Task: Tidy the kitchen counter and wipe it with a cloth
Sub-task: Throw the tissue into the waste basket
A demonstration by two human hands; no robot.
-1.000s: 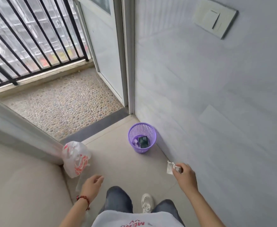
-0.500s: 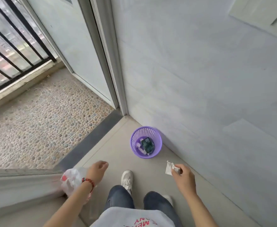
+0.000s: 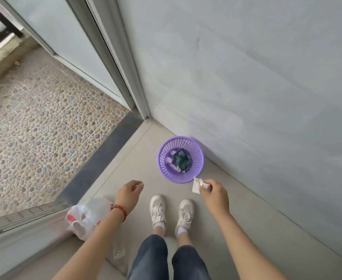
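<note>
Right hand [image 3: 214,196] pinches a crumpled white paper scrap [image 3: 198,184], likely light and limp, just short of the purple wastebasket [image 3: 167,172]; left hand [image 3: 128,192] hangs loosely curled, empty.

Soft, even daylight; faint shadows, wide-angle edge warp, slight blur.

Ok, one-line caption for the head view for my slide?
Right hand pinches a crumpled white paper beside the purple basket; left hand hangs empty.

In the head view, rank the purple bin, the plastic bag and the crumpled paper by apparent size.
1. Plastic bag and purple bin: alike, and the bag is part hidden.
2. Crumpled paper, smallest.
</note>
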